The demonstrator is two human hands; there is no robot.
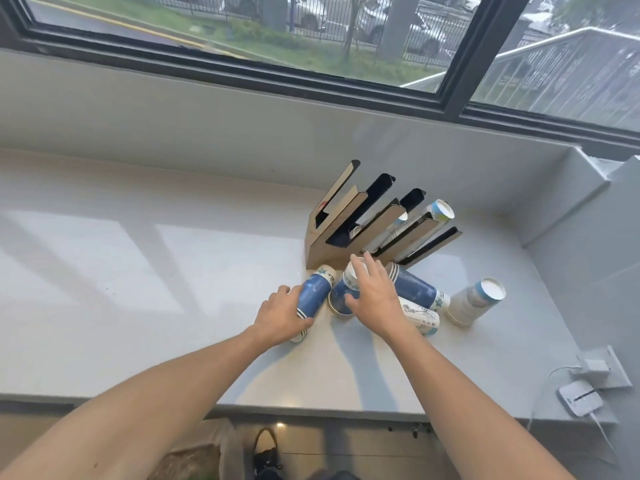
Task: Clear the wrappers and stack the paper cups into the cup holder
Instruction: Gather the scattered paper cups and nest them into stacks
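A cardboard cup holder point(332, 244) with several slanted slots stands on the white counter point(138, 271); one right-hand slot holds a cup stack point(438, 213). In front of it lie small stacks of blue-and-white paper cups. My left hand point(280, 315) grips one lying blue stack point(315, 292) near its rim end. My right hand point(372, 292) rests over a second blue stack point(341, 296), fingers spread on its top. Another blue stack point(417, 289) and a white patterned one point(420, 317) lie under and right of my right wrist. An inverted white stack point(476, 301) stands further right.
The counter runs under a dark-framed window point(450, 81). A grey wall block point(588, 237) closes off the right side. A white charger with cable point(580, 398) sits at the front right edge. A dark bag point(265, 455) is on the floor below.
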